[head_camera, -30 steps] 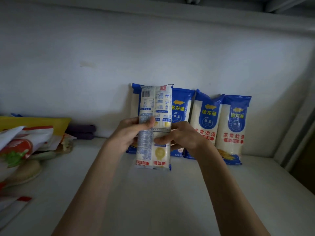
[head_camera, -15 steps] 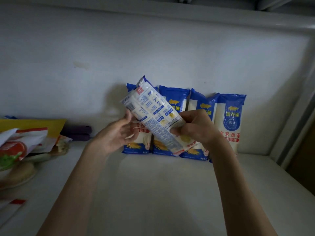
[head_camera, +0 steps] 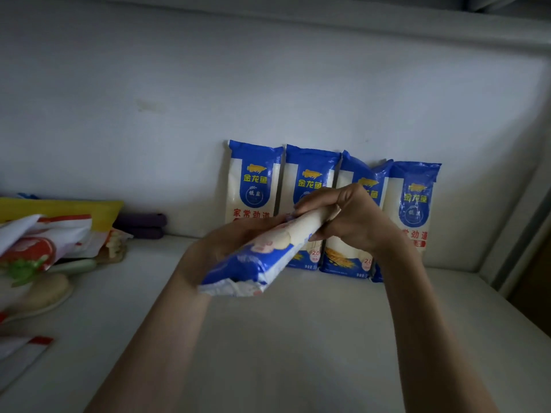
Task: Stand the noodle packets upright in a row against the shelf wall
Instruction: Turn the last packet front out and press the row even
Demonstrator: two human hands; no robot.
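The right hand (head_camera: 354,222) clamps the far end of a noodle packet (head_camera: 262,251) while the left hand (head_camera: 235,242) cradles it from beneath, both closed on the same pack above the shelf (head_camera: 298,338). The packet lies tipped nearly flat, its blue crimped end pointing toward seven o'clock and its pale body running up toward one o'clock — a second ago it stood upright between the hands with its printed back to the camera, then swung to a slant. The turn suggests the pack is being flipped so its front will match the others before it is set down.

Beyond the hands, four packets (head_camera: 253,189) stand upright side by side against the shelf wall (head_camera: 268,84), fronts outward; the third from the left leans slightly onto its right-hand neighbour. They have not moved. Bare wall remains at nine o'clock from the leftmost pack, the likely slot for the fifth.

Farther out at nine o'clock, well apart from the row, loose food wrappers (head_camera: 38,245) and a yellow pack (head_camera: 59,207) lie heaped on the shelf — untouched.
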